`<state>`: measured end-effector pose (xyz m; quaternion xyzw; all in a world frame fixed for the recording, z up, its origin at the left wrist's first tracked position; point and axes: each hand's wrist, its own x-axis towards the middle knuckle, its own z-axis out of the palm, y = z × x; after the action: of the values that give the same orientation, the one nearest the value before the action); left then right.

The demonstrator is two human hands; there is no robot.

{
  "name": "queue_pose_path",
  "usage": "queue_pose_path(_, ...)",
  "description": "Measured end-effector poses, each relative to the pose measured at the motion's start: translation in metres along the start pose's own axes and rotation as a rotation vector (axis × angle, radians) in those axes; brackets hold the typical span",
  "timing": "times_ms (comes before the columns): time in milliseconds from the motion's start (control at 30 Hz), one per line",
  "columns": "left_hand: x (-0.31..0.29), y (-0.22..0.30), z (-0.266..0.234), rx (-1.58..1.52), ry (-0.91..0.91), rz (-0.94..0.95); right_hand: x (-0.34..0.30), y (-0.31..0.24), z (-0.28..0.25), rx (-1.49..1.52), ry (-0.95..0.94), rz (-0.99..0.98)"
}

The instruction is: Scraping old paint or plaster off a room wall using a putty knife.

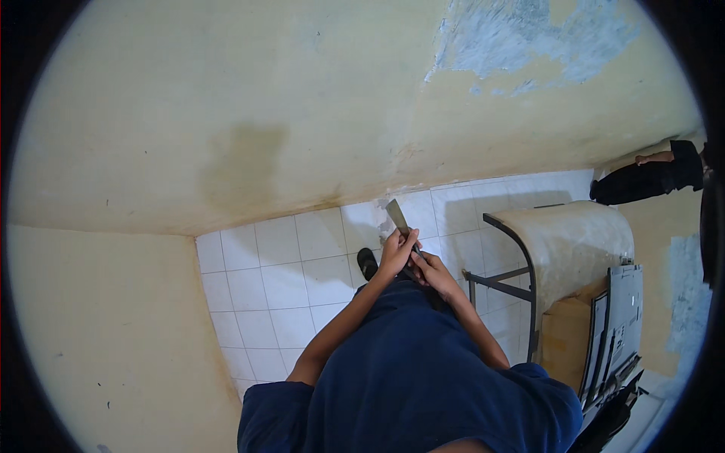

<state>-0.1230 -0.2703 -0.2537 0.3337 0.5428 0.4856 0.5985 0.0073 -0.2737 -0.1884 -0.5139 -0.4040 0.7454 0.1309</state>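
In front of my body I hold a scraper (pixel 396 216) with a flat, dull metal blade that points up and slightly left, toward the foot of the wall. My left hand (pixel 396 255) is closed around it just below the blade. Right beside it, my right hand (pixel 432 273) is closed lower down, at the dark handle. Fingers cover most of the handle. The blade tip looks apart from the yellowish wall (pixel 302 98), whose upper right part bears a bare, bluish-white patch (pixel 536 41).
A table (pixel 566 226) with a dark metal frame stands on my right. On it are a cardboard box (pixel 565 332) and flat grey panels (pixel 621 317). A person in dark clothes (pixel 649 177) is at the far right. White tiles (pixel 283 291) cover the floor.
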Motion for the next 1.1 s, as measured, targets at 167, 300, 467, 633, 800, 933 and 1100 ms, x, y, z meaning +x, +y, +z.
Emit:
queue_pose_path(167,0.008,0.069,0.026,-0.249,-0.112,0.013,-0.019,-0.05,-0.017,0.916,-0.387,0.077)
queue_pose_path(300,0.025,0.135,0.044,-0.375,-0.532,-0.009,-0.013,-0.082,-0.066,0.866,-0.661,0.034)
queue_pose_path(467,0.062,0.215,0.093,-0.219,-0.637,0.169,-0.002,-0.148,-0.123,0.784,-0.89,-0.026)
queue_pose_path(633,0.102,0.263,0.171,-0.293,-0.603,0.323,0.0,-0.214,-0.187,0.574,-1.102,-0.161)
queue_pose_path(800,0.143,0.301,0.229,-0.333,-0.261,0.38,-0.015,-0.276,-0.231,0.49,-0.698,-0.251)
queue_pose_path(933,0.156,0.308,0.258,-0.452,-0.124,0.413,-0.018,-0.293,-0.245,0.428,-0.527,-0.265)
queue_pose_path(1100,0.164,0.319,0.263,-0.351,-0.052,0.424,-0.011,-0.297,-0.247,0.502,-0.524,-0.258)
